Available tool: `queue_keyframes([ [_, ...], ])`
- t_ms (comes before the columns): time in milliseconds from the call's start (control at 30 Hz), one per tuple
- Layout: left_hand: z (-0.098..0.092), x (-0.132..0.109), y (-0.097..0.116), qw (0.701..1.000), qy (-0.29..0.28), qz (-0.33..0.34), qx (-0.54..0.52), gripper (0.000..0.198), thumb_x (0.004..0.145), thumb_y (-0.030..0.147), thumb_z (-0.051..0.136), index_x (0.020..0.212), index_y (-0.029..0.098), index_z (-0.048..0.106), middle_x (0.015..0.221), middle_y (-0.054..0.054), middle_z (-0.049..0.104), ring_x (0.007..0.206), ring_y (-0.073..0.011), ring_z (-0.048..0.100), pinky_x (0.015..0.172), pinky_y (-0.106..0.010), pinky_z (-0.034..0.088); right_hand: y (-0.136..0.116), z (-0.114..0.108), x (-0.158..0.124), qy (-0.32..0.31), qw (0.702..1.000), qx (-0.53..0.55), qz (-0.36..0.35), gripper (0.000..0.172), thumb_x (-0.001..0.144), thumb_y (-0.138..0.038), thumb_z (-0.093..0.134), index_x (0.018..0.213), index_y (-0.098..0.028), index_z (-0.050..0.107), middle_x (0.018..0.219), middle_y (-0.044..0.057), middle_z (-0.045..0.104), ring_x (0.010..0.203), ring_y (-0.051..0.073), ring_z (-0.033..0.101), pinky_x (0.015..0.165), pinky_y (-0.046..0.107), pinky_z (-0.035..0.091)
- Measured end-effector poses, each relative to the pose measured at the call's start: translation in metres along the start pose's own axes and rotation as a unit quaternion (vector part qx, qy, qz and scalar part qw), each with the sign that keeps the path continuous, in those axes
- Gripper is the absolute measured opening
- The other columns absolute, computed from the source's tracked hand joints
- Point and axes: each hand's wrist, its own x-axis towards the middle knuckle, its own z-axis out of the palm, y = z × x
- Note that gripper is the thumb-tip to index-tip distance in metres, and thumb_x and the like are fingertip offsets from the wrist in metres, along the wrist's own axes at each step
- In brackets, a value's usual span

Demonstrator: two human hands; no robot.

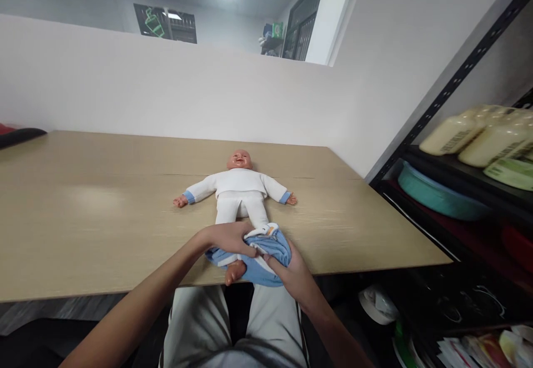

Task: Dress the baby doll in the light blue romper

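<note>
A baby doll [240, 182] in a white top with blue cuffs and white trousers lies on its back, head toward the wall and arms spread. Blue baby pants [270, 248] with white trim are bunched around its lower legs. One bare doll foot [235, 271] pokes out near the table's front edge; the other is hidden in the cloth. My left hand [234, 238] lies across the doll's shins, its fingers closed on the white-trimmed edge. From the right, my right hand [293, 271] grips the blue cloth, with the thumb on top and the other fingers hidden behind it.
The doll lies on a wooden table [104, 207] that meets a white wall [175, 90]. At right, a black shelf rack holds cream bottles [491, 135] and a teal basin [441, 193]. A white bin [378, 304] stands below the table's right side.
</note>
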Motion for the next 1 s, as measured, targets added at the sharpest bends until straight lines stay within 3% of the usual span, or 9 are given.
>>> queue_keyframes([
  [133,0.011,-0.003,0.010,0.999,-0.030,0.019,0.034,0.023,0.072,0.025,0.070,0.094,0.020,0.070,0.087,0.001,0.072,0.080,-0.0216,0.066,0.071,-0.028,0.049,0.007,-0.003,-0.004,0.033,0.990,-0.140,-0.006,0.051,0.089,-0.044,0.072,0.134,-0.022,0.062,0.113,0.010,0.079,0.109,0.030,0.073,0.102,0.045,0.054],
  [267,0.021,-0.008,0.010,0.990,0.059,0.051,0.119,0.022,0.078,0.031,0.069,0.098,0.022,0.070,0.097,-0.004,0.072,0.090,-0.0257,0.067,0.082,-0.033,0.050,0.002,-0.002,-0.009,0.056,0.967,-0.249,-0.020,0.041,0.095,-0.045,0.063,0.129,-0.023,0.067,0.108,0.010,0.080,0.111,0.033,0.073,0.101,0.044,0.052],
  [367,0.024,-0.009,0.005,0.979,0.114,0.059,0.156,0.024,0.085,0.039,0.068,0.101,0.021,0.072,0.107,-0.008,0.069,0.102,-0.0300,0.066,0.092,-0.038,0.050,-0.001,0.001,-0.009,0.051,0.958,-0.281,-0.027,0.037,0.099,-0.044,0.056,0.127,-0.023,0.069,0.109,0.012,0.079,0.114,0.035,0.072,0.100,0.045,0.052],
  [533,0.021,-0.010,0.002,0.991,0.100,0.041,0.078,0.027,0.094,0.044,0.062,0.104,0.021,0.070,0.103,-0.006,0.074,0.094,-0.0268,0.069,0.086,-0.035,0.051,0.005,0.002,0.001,0.058,0.961,-0.261,-0.065,0.029,0.099,-0.034,0.054,0.120,-0.024,0.071,0.113,0.012,0.077,0.117,0.033,0.069,0.104,0.043,0.050],
  [667,0.017,-0.009,-0.002,0.993,0.117,0.025,-0.011,0.019,0.086,0.026,0.063,0.105,0.022,0.065,0.105,-0.003,0.074,0.098,-0.0256,0.070,0.086,-0.034,0.052,0.013,0.002,0.016,0.019,0.976,-0.193,-0.095,0.028,0.097,-0.030,0.055,0.122,-0.025,0.068,0.117,0.009,0.074,0.113,0.029,0.068,0.103,0.042,0.051],
  [800,0.004,-0.009,-0.017,0.991,0.103,0.026,-0.082,0.033,0.074,0.017,0.066,0.106,0.022,0.060,0.105,-0.002,0.069,0.101,-0.0256,0.068,0.088,-0.034,0.055,0.010,0.002,0.036,-0.037,0.983,-0.139,-0.114,0.033,0.092,-0.021,0.057,0.125,-0.025,0.062,0.116,0.006,0.071,0.111,0.027,0.067,0.100,0.041,0.052],
  [1000,-0.026,-0.011,-0.041,0.992,0.108,0.053,-0.037,0.053,0.069,0.013,0.068,0.121,0.020,0.061,0.121,-0.007,0.062,0.116,-0.0309,0.064,0.104,-0.041,0.053,-0.007,-0.009,0.077,-0.141,0.960,-0.155,-0.188,0.036,0.080,-0.012,0.068,0.113,-0.023,0.062,0.112,0.004,0.060,0.102,0.023,0.063,0.088,0.034,0.055],
])
